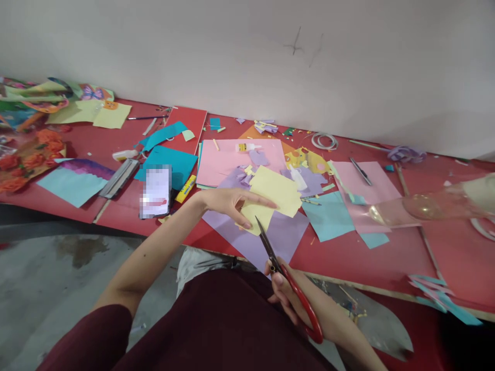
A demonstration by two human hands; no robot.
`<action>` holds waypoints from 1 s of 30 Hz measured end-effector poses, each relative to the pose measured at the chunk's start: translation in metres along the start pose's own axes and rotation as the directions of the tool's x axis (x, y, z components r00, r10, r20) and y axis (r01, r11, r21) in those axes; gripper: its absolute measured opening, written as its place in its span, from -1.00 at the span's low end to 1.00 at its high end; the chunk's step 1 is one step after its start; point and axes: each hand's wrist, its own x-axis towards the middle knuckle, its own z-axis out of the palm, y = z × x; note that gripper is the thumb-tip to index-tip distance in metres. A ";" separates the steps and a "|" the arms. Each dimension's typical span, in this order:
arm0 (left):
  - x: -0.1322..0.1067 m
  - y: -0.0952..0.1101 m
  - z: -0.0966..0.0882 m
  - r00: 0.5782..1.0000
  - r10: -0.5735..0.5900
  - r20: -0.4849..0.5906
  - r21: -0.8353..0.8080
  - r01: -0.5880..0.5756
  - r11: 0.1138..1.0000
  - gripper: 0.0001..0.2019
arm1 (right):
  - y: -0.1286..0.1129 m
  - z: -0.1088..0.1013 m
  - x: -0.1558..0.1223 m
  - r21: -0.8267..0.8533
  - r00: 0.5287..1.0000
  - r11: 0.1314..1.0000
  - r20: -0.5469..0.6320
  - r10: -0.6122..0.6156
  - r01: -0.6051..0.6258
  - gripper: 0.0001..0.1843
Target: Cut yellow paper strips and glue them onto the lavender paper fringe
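Observation:
My left hand point(226, 201) reaches over pale yellow paper point(275, 184), thumb and forefinger stretched apart. Its fingertips rest on or just above the paper; the exact contact is unclear. Scissors point(299, 293) with red handles are gripped in my right hand point(286, 299). Their blades look closed and point up and left, the tip close to the yellow paper's lower part and my left thumb. Under the yellow paper lies a purple sheet point(288, 234), one corner hanging toward my body. A white glue bottle point(297, 178) lies just right of the yellow paper.
A stack of pink sheets point(216, 159) lies behind my left hand. Left of it are a phone point(158, 188), a yellow box point(186, 189) and a metal ruler-like bar point(119, 178). Light blue paper point(328, 219) and a pen point(361, 171) lie rightward. A wall point(232, 62) stands behind.

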 end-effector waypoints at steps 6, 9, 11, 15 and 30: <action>0.005 0.001 -0.014 0.974 -0.096 0.205 0.014 0.095 0.995 -0.18 | -0.004 -0.005 0.004 -0.041 0.976 0.998 0.214 -0.028 0.038 -0.50; 0.007 0.002 -0.020 0.960 -0.121 0.251 0.060 0.109 0.992 -0.15 | -0.005 -0.004 0.006 -0.055 0.971 0.998 0.238 0.027 -0.014 -0.49; 0.008 0.005 -0.023 0.949 -0.148 0.277 0.098 0.125 0.987 -0.13 | -0.006 -0.003 0.007 -0.075 0.966 0.997 0.252 0.054 -0.036 -0.47; 0.010 0.009 -0.026 0.923 -0.220 0.317 0.176 0.171 0.970 -0.09 | -0.008 -0.004 0.007 -0.120 0.962 0.992 0.268 0.057 -0.026 -0.45; 0.028 0.020 -0.028 0.851 -0.301 0.430 0.196 0.237 0.952 -0.15 | -0.009 -0.011 0.011 -0.149 0.949 0.980 0.268 0.168 -0.132 -0.46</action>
